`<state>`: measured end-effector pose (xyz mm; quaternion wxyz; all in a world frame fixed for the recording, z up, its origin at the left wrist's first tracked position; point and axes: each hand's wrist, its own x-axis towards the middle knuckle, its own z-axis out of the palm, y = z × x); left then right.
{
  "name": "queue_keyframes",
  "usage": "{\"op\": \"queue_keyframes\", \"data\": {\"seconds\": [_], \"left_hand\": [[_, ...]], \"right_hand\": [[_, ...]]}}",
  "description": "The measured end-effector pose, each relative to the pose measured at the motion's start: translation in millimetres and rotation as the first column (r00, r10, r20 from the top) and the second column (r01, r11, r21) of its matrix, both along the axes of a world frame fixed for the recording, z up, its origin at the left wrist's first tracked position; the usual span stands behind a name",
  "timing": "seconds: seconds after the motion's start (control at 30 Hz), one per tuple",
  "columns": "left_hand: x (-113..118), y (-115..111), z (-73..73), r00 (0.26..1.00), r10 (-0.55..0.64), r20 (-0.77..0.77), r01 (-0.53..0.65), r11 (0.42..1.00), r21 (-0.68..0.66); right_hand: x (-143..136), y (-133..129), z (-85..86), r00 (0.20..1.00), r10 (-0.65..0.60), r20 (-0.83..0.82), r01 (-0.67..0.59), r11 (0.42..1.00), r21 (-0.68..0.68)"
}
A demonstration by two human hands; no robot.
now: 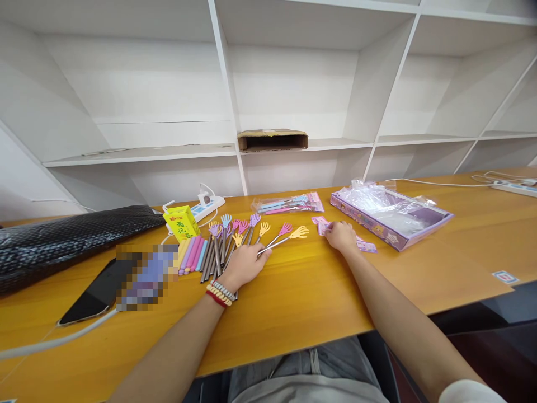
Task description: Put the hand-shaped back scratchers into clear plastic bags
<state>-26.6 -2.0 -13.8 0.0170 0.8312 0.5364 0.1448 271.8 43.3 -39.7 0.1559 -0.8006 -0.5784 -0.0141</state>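
Observation:
My left hand [244, 263] is closed round the metal rod of a back scratcher with a yellow claw [299, 232]; a pink-clawed back scratcher [286, 228] lies close beside it. Under and beyond this hand, several more back scratchers [218, 246] with purple, blue, pink and yellow claws lie in a pile. Left of their rods sits a row of coloured handles [192, 254] in yellow, purple, pink and blue. Over to the right, my right hand [340, 236] has its fingers pinched at a pink and purple printed card [321, 225]; another card [367, 246] shows beneath its wrist.
Bagged back scratchers [289, 204] lie at the back, left of a purple box [390, 218] with clear plastic inside. A yellow carton [181, 222], power strip [208, 208], phone [94, 294] and black wrapped bundle [79, 240] occupy the left. White shelves [293, 84] rise behind.

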Motion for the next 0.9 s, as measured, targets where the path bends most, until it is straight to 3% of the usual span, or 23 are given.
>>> {"op": "queue_keyframes", "data": {"seconds": [0.47, 0.67, 0.9], "left_hand": [[0.1, -0.7, 1.7, 1.000, -0.019, 0.009, 0.019, 1.000, -0.010], [0.9, -1.2, 1.6, 1.000, 0.000, -0.019, 0.000, 1.000, -0.014], [2.2, -2.3, 2.3, 1.000, -0.006, -0.029, 0.005, 1.000, -0.030]], "right_hand": [[0.8, 2.9, 0.2, 0.949, 0.065, -0.308, -0.006, 0.982, 0.187], [-5.5, 2.2, 1.3, 0.936, 0.131, -0.327, -0.038, 0.960, 0.277], [-8.0, 3.2, 0.3, 0.930, 0.158, -0.331, -0.057, 0.954, 0.294]]}}
